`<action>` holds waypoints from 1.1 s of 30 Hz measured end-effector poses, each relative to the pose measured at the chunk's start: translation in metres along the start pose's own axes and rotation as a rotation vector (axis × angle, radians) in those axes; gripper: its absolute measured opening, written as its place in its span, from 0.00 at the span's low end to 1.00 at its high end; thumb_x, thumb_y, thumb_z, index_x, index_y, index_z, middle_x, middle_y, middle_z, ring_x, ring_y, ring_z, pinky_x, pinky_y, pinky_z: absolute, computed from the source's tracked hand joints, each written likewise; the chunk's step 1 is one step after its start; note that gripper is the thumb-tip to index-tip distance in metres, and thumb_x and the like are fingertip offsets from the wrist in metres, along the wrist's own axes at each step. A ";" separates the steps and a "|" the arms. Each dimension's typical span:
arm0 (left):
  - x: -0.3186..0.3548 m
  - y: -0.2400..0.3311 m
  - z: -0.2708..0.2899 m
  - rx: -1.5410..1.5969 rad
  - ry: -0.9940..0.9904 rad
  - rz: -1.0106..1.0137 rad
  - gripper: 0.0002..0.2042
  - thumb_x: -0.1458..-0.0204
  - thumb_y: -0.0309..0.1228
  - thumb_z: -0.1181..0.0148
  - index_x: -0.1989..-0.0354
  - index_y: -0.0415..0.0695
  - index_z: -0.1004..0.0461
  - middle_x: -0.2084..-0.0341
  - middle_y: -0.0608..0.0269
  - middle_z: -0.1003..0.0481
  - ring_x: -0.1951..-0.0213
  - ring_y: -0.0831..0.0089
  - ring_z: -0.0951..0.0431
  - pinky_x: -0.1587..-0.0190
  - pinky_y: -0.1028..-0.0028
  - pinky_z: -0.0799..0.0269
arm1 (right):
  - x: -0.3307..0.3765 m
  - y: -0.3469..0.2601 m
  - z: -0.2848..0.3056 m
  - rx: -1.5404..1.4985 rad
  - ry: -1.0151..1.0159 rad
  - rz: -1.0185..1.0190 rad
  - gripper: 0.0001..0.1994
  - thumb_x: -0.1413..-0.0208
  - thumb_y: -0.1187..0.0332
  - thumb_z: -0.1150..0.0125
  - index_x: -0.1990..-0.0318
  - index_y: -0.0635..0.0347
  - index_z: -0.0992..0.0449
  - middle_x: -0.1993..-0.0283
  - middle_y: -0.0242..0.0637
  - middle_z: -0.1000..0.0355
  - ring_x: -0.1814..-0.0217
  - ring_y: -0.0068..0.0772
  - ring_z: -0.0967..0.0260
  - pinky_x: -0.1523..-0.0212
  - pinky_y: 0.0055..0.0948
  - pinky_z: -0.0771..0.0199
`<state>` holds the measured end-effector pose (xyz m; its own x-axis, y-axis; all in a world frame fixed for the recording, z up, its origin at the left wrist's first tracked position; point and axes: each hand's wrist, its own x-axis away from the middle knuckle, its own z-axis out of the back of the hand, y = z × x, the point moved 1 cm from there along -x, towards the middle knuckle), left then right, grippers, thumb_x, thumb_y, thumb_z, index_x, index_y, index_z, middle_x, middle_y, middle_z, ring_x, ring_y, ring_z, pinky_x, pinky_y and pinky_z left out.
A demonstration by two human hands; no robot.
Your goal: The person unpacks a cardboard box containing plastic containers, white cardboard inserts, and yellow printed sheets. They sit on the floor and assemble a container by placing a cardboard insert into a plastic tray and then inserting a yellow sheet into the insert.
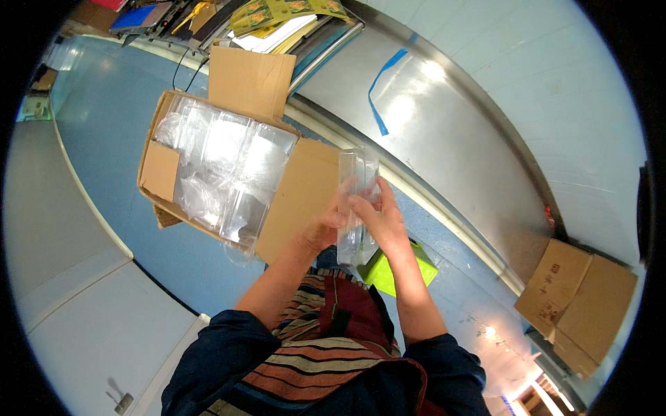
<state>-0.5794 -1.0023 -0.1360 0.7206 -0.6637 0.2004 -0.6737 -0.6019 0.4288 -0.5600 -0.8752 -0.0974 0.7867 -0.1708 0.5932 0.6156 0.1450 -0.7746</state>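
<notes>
From the head camera I see both of my forearms rising from the lower edge, dark sleeves pushed up near the elbows, and meeting in the middle of the picture. My left hand (325, 227) sits against the lower left side of a clear plastic box (357, 204), fingers curled onto it, though I cannot tell exactly how firmly they press. My right hand (378, 216) wraps the box from the right, thumb and fingers closed around its wall. The box stands roughly upright between the two hands, held in the air over the blue floor (125, 159).

To the left, well below the hands, an open cardboard carton (161, 170) holds more clear plastic pieces (229, 163). A green block (388, 270) lies just under the held box. Another cardboard box (572, 295) sits far right beside the long metal surface (444, 132).
</notes>
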 end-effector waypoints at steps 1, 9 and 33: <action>0.001 0.002 -0.006 0.042 0.003 0.009 0.55 0.75 0.37 0.32 0.35 0.44 0.61 0.40 0.50 0.47 0.39 0.55 0.43 0.37 0.58 0.48 | 0.001 0.001 -0.001 0.065 0.038 -0.004 0.48 0.61 0.50 0.32 0.37 0.68 0.51 0.45 0.55 0.40 0.47 0.46 0.36 0.50 0.36 0.33; -0.006 -0.018 0.002 0.183 0.010 0.006 0.54 0.74 0.36 0.33 0.35 0.45 0.61 0.40 0.50 0.48 0.41 0.55 0.44 0.37 0.61 0.50 | 0.016 -0.009 0.000 0.253 0.159 0.081 0.45 0.56 0.52 0.36 0.37 0.70 0.51 0.43 0.57 0.43 0.42 0.47 0.41 0.45 0.38 0.38; 0.042 0.004 0.034 0.545 -0.115 0.052 0.47 0.60 0.60 0.47 0.33 0.54 0.60 0.38 0.45 0.51 0.41 0.50 0.44 0.41 0.46 0.51 | 0.037 -0.004 0.004 -0.609 -0.152 -0.059 0.48 0.63 0.48 0.37 0.35 0.63 0.51 0.43 0.46 0.41 0.46 0.38 0.39 0.48 0.36 0.38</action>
<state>-0.5578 -1.0474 -0.1553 0.6823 -0.7243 0.0991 -0.7170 -0.6895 -0.1028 -0.5331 -0.8783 -0.0711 0.7777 -0.0148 0.6284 0.5563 -0.4494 -0.6990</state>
